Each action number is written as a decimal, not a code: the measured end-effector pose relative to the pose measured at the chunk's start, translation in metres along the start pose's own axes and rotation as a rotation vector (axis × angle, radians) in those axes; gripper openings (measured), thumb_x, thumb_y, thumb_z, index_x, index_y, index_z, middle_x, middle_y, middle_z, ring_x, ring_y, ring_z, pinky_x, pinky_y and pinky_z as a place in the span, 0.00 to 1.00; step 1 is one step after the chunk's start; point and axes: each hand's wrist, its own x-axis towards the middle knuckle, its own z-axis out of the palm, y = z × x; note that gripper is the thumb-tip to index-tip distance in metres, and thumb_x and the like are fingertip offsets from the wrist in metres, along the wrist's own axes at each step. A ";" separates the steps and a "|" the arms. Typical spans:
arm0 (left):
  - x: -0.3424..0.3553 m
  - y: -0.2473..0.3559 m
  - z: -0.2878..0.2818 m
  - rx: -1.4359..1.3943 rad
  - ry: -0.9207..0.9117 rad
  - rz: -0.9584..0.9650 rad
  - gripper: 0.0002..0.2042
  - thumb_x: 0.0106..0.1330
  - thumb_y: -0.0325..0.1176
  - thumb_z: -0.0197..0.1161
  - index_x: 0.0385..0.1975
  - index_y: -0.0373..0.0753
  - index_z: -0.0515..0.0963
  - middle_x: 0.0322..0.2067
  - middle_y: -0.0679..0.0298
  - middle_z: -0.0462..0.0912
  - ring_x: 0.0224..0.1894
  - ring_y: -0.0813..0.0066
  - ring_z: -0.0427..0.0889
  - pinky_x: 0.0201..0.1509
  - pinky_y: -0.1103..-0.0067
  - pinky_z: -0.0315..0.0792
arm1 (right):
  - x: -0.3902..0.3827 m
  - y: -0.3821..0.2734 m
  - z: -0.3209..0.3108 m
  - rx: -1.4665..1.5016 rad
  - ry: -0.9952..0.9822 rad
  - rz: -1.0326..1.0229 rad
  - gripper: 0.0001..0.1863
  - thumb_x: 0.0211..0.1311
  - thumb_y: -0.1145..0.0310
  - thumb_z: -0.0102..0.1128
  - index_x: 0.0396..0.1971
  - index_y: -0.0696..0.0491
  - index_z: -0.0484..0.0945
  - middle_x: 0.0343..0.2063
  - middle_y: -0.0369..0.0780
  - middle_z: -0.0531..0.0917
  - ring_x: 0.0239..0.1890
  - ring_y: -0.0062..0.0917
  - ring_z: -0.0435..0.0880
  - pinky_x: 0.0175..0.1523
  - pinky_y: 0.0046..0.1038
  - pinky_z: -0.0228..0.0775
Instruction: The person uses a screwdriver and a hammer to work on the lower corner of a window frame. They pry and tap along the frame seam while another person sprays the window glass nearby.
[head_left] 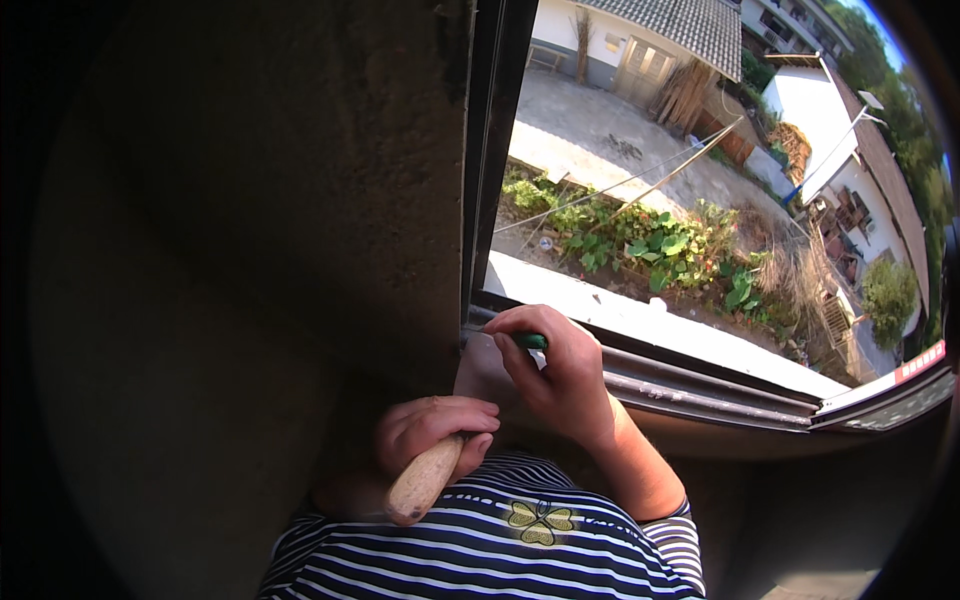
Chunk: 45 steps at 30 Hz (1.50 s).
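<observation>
My left hand (432, 432) is wrapped round a thick wooden handle (424, 482), whose rounded end points down toward my striped shirt. Beyond those fingers, a pale flat plate (482, 365) reaches up to the window corner; it may be the blade of the same tool, but the joint is hidden. My right hand (560, 365) is closed on a small tool with a green handle (530, 341), at the lower left corner of the window frame. Its working end is mostly covered by my fingers, so its kind cannot be made out.
A window track (700, 392) runs right from my right hand, below a white outer ledge (680, 315). A dark rough wall (400, 200) stands at the left, meeting the black upright frame (490, 150). Outside are plants (660, 245), a concrete yard and houses.
</observation>
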 end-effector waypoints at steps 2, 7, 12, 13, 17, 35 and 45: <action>0.000 0.000 -0.001 -0.029 -0.012 -0.021 0.08 0.57 0.23 0.65 0.35 0.35 0.76 0.30 0.59 0.85 0.35 0.67 0.87 0.40 0.76 0.81 | -0.003 0.000 -0.001 -0.043 -0.004 0.008 0.08 0.55 0.83 0.61 0.35 0.59 0.79 0.30 0.42 0.83 0.33 0.27 0.85 0.39 0.24 0.76; -0.001 0.000 -0.001 -0.084 -0.035 -0.019 0.07 0.57 0.24 0.65 0.35 0.36 0.76 0.30 0.59 0.85 0.35 0.67 0.87 0.40 0.75 0.81 | -0.009 -0.004 -0.009 -0.055 0.024 0.032 0.08 0.54 0.84 0.61 0.35 0.59 0.79 0.30 0.42 0.83 0.31 0.26 0.85 0.37 0.22 0.76; 0.000 -0.001 -0.003 -0.082 -0.054 -0.028 0.07 0.57 0.24 0.65 0.35 0.36 0.76 0.30 0.60 0.86 0.35 0.66 0.87 0.40 0.75 0.81 | -0.003 0.000 0.005 -0.023 0.075 -0.067 0.09 0.54 0.84 0.61 0.35 0.59 0.79 0.31 0.42 0.84 0.33 0.28 0.85 0.39 0.23 0.77; 0.000 -0.001 -0.003 -0.083 -0.055 -0.025 0.07 0.57 0.24 0.65 0.34 0.36 0.77 0.30 0.60 0.86 0.35 0.66 0.87 0.40 0.75 0.81 | -0.002 0.000 0.006 -0.029 0.060 -0.043 0.09 0.54 0.84 0.61 0.35 0.59 0.79 0.31 0.42 0.84 0.34 0.28 0.85 0.40 0.24 0.77; 0.000 -0.002 -0.006 -0.074 -0.067 -0.029 0.07 0.57 0.25 0.65 0.34 0.37 0.77 0.30 0.61 0.86 0.36 0.67 0.87 0.41 0.75 0.81 | -0.006 -0.002 -0.002 -0.077 0.035 -0.020 0.08 0.53 0.83 0.62 0.34 0.59 0.78 0.29 0.43 0.82 0.32 0.30 0.84 0.38 0.25 0.76; 0.007 0.004 -0.006 -0.024 0.005 -0.066 0.06 0.58 0.25 0.65 0.34 0.36 0.76 0.32 0.59 0.85 0.36 0.69 0.87 0.40 0.77 0.80 | -0.017 0.004 -0.018 -0.050 0.091 0.026 0.09 0.56 0.83 0.62 0.37 0.58 0.77 0.30 0.42 0.83 0.28 0.31 0.83 0.35 0.26 0.74; 0.035 0.002 0.004 -0.059 -0.057 -0.219 0.09 0.59 0.25 0.68 0.36 0.38 0.74 0.25 0.61 0.81 0.25 0.70 0.82 0.28 0.78 0.75 | -0.042 -0.007 -0.029 0.094 0.351 0.147 0.07 0.59 0.81 0.62 0.38 0.60 0.78 0.32 0.43 0.85 0.33 0.26 0.85 0.40 0.24 0.76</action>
